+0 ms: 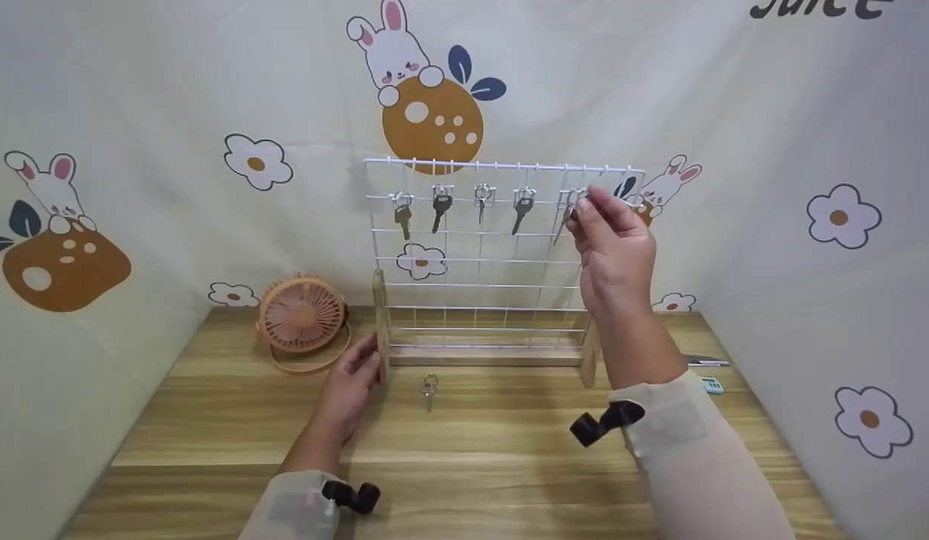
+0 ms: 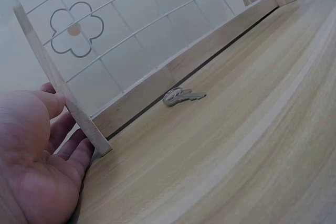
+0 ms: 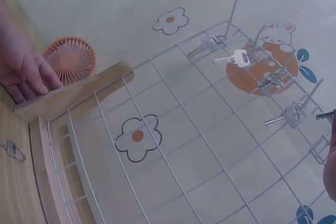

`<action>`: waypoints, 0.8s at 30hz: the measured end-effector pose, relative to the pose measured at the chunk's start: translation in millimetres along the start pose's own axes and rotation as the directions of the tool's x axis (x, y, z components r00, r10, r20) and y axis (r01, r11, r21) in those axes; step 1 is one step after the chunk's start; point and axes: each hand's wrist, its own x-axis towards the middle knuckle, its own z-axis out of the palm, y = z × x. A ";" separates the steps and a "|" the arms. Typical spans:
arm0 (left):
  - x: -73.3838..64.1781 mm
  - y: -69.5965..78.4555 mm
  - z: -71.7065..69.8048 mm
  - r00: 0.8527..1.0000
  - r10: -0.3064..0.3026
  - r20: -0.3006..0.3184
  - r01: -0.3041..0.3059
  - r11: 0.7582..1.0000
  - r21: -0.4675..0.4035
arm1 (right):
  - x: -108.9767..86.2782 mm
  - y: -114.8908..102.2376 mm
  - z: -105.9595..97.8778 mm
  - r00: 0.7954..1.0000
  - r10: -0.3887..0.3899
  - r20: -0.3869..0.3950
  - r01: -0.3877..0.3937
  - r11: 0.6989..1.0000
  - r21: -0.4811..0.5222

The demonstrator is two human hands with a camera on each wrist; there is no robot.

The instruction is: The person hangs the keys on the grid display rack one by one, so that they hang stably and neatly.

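At the right end of the top row of the white wire grid rack (image 1: 486,285), my right hand (image 1: 620,244) pinches a key (image 1: 560,229) by its ring end; the fingertips partly cover it. In the right wrist view only an edge of this hand (image 3: 331,166) shows, beside a dark key (image 3: 324,115). My left hand (image 1: 352,382) rests its fingertips against the outer side of the rack's left wooden post (image 2: 65,87). Several keys, such as this one (image 1: 442,206), hang by rings from hooks. Another key on a ring (image 2: 184,96) lies on the table before the rack.
An orange fan (image 1: 303,315) stands left of the rack, close behind my left hand. To the right, partly behind my right forearm, lie a blue-white object (image 1: 711,385) and a thin dark item (image 1: 708,361). A patterned cloth (image 1: 149,97) surrounds the wooden table (image 1: 479,465).
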 end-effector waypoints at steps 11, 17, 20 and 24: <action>-0.5 -0.3 -0.8 1.000 -0.014 0.000 0.014 1.000 -0.003 | 5.1 15.1 -5.3 0.999 -0.045 -0.027 0.044 0.999 -0.020; -0.6 0.2 -1.3 1.000 -0.011 0.002 0.011 1.000 0.004 | -1.3 36.8 -20.7 0.999 -0.018 -0.047 0.016 0.998 -0.061; -1.2 0.3 -1.5 1.000 -0.013 -0.001 0.013 1.000 0.008 | -11.0 55.8 -29.0 0.999 0.003 -0.037 -0.006 0.995 -0.096; -0.7 -0.6 -1.0 1.000 -0.012 0.000 0.012 1.000 0.016 | -26.8 87.1 -37.4 0.999 0.039 -0.012 -0.040 0.994 -0.107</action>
